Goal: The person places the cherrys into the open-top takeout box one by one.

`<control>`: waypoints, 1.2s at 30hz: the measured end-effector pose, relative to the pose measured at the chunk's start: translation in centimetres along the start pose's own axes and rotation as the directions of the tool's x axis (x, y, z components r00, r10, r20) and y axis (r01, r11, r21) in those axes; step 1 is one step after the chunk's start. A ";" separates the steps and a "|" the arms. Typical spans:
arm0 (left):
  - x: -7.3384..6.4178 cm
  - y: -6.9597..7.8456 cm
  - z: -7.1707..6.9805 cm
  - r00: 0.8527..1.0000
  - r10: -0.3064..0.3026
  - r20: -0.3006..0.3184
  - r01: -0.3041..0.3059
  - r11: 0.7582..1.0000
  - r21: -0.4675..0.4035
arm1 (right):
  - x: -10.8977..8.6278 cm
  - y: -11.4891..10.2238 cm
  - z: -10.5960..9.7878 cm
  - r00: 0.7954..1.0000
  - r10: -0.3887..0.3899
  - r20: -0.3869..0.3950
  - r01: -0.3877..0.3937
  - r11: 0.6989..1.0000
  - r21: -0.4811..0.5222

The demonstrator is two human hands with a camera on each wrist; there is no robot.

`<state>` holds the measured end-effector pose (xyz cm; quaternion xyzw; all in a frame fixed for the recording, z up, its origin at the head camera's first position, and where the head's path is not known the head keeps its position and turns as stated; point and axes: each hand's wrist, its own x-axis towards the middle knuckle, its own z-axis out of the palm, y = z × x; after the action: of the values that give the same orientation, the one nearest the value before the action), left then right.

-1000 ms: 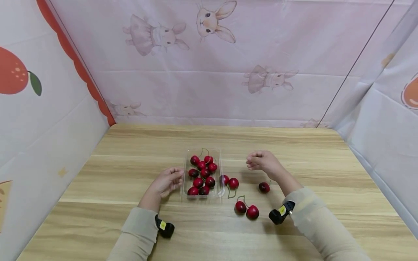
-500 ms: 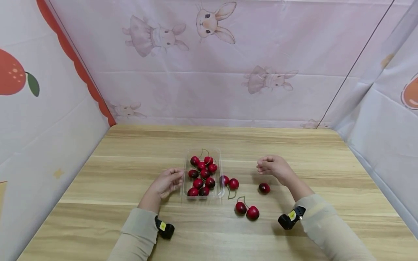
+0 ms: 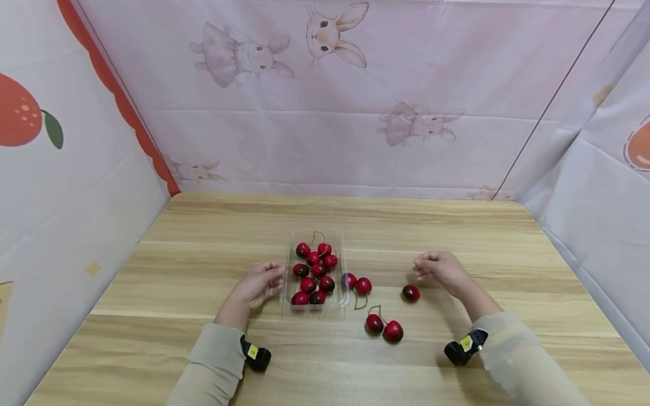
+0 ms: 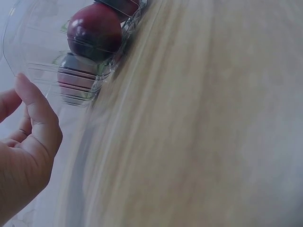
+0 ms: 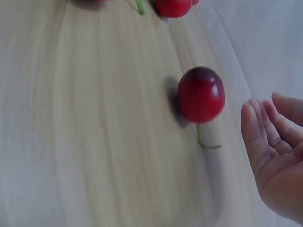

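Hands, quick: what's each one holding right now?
Left hand: closed, pinching the rim of the clear container.
Right hand: open, fingers loosely bent, holding nothing, near the lone cherry.

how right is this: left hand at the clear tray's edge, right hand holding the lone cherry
The right hand holds nothing; the lone cherry lies apart from it on the table, as the right wrist view shows. The rest stands.
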<state>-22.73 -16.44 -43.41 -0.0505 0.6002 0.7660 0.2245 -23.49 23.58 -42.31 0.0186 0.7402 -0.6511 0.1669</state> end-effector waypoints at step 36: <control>0.2 -0.1 -0.1 1.000 0.021 0.019 -0.021 1.000 0.001 | -0.5 1.5 -1.3 0.993 0.117 -0.020 -0.117 0.937 -0.329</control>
<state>-22.86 -16.42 -43.60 -0.0367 0.5990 0.7685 0.2221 -22.95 25.19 -43.51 0.0347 0.8361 -0.5072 0.2061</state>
